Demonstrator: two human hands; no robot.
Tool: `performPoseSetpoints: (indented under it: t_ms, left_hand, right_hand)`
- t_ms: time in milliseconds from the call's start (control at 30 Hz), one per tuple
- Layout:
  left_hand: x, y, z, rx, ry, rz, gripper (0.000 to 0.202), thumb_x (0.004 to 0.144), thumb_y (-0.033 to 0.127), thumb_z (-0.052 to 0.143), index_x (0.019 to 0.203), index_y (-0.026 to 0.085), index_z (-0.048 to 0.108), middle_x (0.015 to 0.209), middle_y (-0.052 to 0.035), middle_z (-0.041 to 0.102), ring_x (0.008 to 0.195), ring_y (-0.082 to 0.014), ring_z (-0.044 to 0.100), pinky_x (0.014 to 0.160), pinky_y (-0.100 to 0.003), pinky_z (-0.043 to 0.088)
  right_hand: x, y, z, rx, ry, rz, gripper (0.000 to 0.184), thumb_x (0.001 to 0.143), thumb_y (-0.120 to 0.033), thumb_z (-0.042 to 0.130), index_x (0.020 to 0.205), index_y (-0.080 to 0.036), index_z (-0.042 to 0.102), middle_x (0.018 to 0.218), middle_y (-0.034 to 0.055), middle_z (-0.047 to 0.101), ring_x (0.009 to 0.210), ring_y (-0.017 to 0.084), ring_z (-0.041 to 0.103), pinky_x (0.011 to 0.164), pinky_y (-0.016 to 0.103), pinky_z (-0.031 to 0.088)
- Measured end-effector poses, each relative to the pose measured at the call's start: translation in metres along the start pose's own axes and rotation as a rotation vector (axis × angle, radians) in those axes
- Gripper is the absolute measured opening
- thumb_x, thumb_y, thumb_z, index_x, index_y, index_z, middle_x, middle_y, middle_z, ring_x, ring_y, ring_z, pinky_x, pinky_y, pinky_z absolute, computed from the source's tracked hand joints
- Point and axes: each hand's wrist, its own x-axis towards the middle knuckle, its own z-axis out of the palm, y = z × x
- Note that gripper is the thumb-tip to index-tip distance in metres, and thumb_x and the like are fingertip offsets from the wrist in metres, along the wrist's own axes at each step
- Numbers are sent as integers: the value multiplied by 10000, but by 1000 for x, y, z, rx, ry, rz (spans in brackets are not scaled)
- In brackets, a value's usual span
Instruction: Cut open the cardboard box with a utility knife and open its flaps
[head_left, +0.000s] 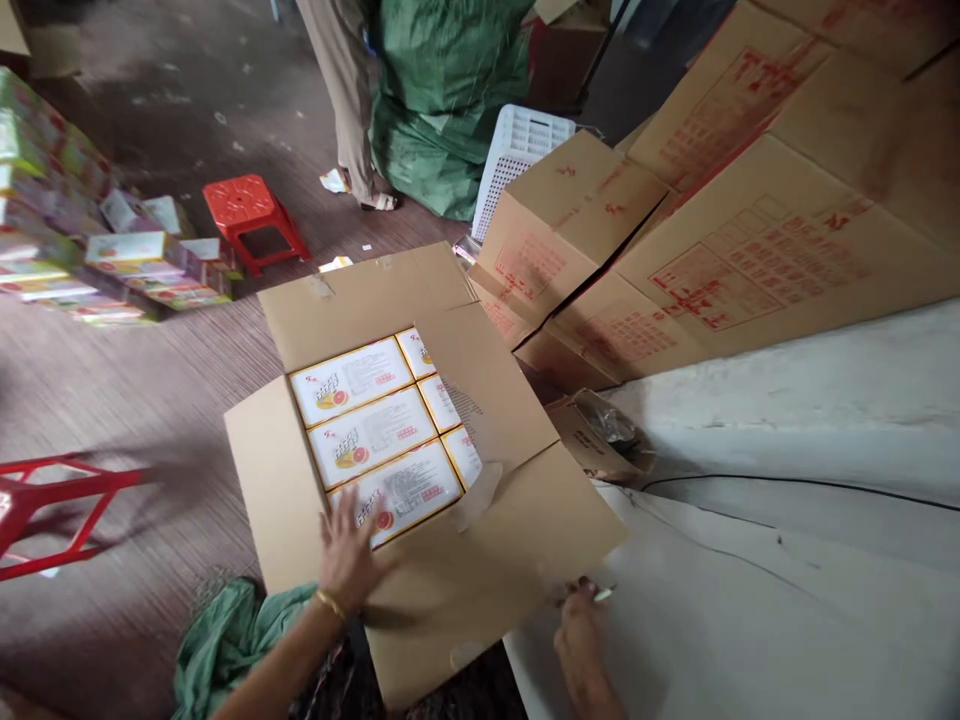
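Note:
An open cardboard carton (255, 470) stands before me with its flaps spread outward. White printed product boxes (373, 440) with yellow edges and fruit pictures fill it in neat rows. My left hand (351, 548) lies with spread fingers at the near corner of the closest box, its fingertips over that box. My right hand (581, 640) is closed at the lower right, beside the carton's outer flap, above a white surface. A small dark object with a pale tip pokes out of its fingers, too blurred to name. The carton's right flap (487, 370) partly covers the right-hand boxes.
Large cardboard cartons (735, 250) with red print are stacked at the right. Colourful boxes (127, 250) are piled at the left near a red stool (247, 205); another red stool (60, 500) stands closer. A person's leg (349, 110) shows beside a green sack (450, 90) and white basket (517, 150).

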Motion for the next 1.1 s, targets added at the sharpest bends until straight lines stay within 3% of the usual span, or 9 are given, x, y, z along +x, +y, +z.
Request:
performPoseSetpoints:
  t_ms: [67,167,267,367,500,667,767,900,1100]
  left_hand:
    - [-40,14,19,77,-118,179,907,550,396,836,1386,364,487,1555,-108,277,1441,-389,180,1149,-623,76]
    - [-60,24,44,174,-95,100,809,626,295,800,1373,373,497,1534,-113,322,1435,-364,222,1154,-613,89]
    - [-49,26,55,200,-14,60,682,724,202,713,1343,410,513,1497,-96,392,1421,-352,268,1158,-613,100]
    - [-37,25,52,215,-5,75,668,753,139,661,1333,431,506,1447,-103,459,1380,-349,352,1145,-574,217]
    - [-34,19,49,223,-52,137,719,712,148,716,1334,431,493,1420,-142,482,1341,-347,414,1129,-549,278]
    - [-39,8,70,250,49,195,838,667,101,709,1374,448,423,1436,-109,472,1372,-333,371,1166,-587,183]
    - [-42,3,87,261,133,242,887,654,75,684,1395,459,385,1426,-108,483,1367,-336,380,1161,-603,187]
    - [-41,-5,96,283,334,327,981,644,145,738,1461,419,270,1396,-159,498,1321,-354,433,1155,-601,175]
    - [-38,-9,85,271,489,413,1157,576,543,819,1510,364,161,1340,-175,510,1337,-342,377,1176,-547,117]
  right_hand:
    - [2,-23,-6,-43,129,-14,297,822,-509,286,743,-248,406,771,136,607,712,297,605,607,443,497]
    - [0,-69,-7,-113,145,-505,326,895,-482,298,873,-213,481,952,172,605,951,295,571,860,463,474]
    - [-17,-116,23,-90,-171,-1055,251,944,-313,318,1004,-175,519,1014,152,618,1000,236,573,929,386,459]
    - [-50,-155,77,-371,-637,-1369,265,902,-115,331,1041,-181,547,1014,108,643,951,212,601,838,330,490]
    - [-86,-185,131,-859,-684,-1337,331,890,-26,351,1086,-146,590,1092,141,638,992,253,599,833,370,496]
    - [-79,-191,122,-860,-388,-1354,460,875,-17,369,1281,-112,564,1461,221,378,1332,383,365,986,533,399]
    - [-47,-212,93,-802,-140,-1330,502,878,-46,324,1299,-165,571,1511,170,320,1361,421,284,961,634,345]
    - [11,-262,68,-744,65,-1208,533,880,-114,334,1393,-158,471,1558,117,237,1271,355,383,904,508,425]
    - [108,-319,89,-630,44,-982,543,923,-202,331,1456,-103,345,1541,118,283,1275,292,389,1039,437,362]
